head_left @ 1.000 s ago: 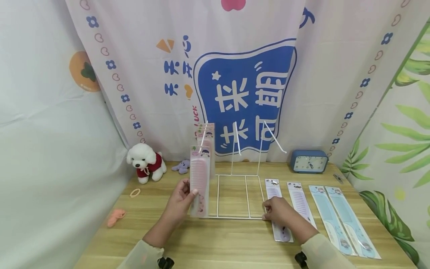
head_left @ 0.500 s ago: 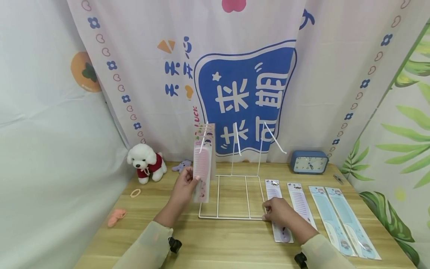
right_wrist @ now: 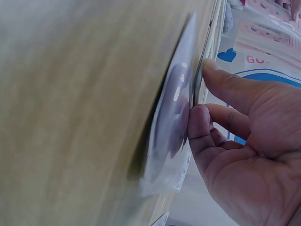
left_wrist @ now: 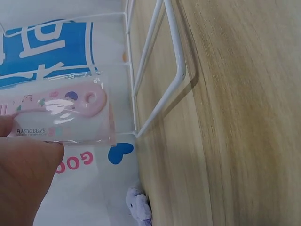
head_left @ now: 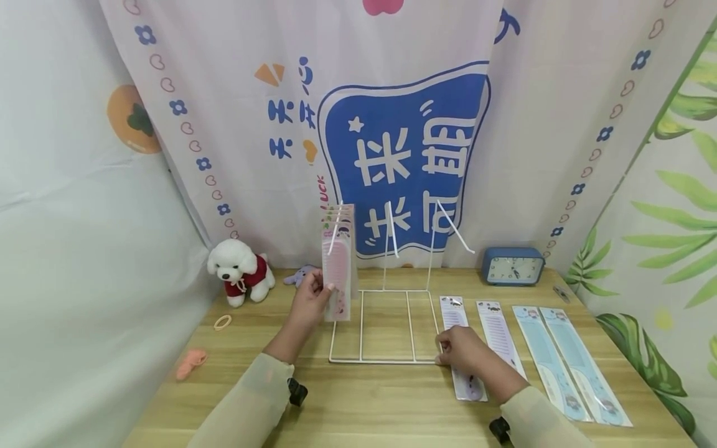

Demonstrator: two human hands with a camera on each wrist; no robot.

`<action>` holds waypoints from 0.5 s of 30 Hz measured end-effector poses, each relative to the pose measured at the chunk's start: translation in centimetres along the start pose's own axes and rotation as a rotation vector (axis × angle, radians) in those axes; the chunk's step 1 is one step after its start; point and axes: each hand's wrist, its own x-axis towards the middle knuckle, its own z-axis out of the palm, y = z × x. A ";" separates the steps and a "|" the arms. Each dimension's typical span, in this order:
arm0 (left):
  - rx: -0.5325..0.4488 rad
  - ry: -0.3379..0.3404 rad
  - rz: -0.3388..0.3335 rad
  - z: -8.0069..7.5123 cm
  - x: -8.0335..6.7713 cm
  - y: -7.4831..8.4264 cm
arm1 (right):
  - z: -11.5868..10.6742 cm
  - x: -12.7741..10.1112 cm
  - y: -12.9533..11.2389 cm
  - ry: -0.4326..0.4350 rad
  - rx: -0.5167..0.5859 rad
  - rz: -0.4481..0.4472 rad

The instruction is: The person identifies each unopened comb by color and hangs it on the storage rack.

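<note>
A packaged pink plastic comb [head_left: 337, 264] hangs at the left arm of the white wire rack [head_left: 386, 361], in front of several other pink packs. My left hand [head_left: 309, 300] pinches its lower part between thumb and fingers; the left wrist view shows the comb's handle end [left_wrist: 70, 101] inside clear wrapping. At the rack's front right corner, my right hand [head_left: 465, 350] grips the wire of the base. Partly under that hand lies a packaged purple comb [head_left: 470, 387], which the right wrist view shows flat on the table beside the fingertips.
Another purple comb pack [head_left: 497, 330] and two blue packs [head_left: 551, 361] lie at the right. Behind them stands a blue clock [head_left: 512, 266]. A white toy dog [head_left: 238, 270], a purple plush [head_left: 299, 275], a hair tie [head_left: 222, 322] and an orange item [head_left: 192, 363] sit at the left.
My left hand has pushed the pink comb pack back and up along the rack's left arm, closer to the packs behind it. My right hand stays at the rack's corner.
</note>
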 end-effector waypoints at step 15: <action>0.028 0.048 0.043 0.2 0.6 -1.1 | 0.1 0.1 0.0 -0.003 -0.021 -0.004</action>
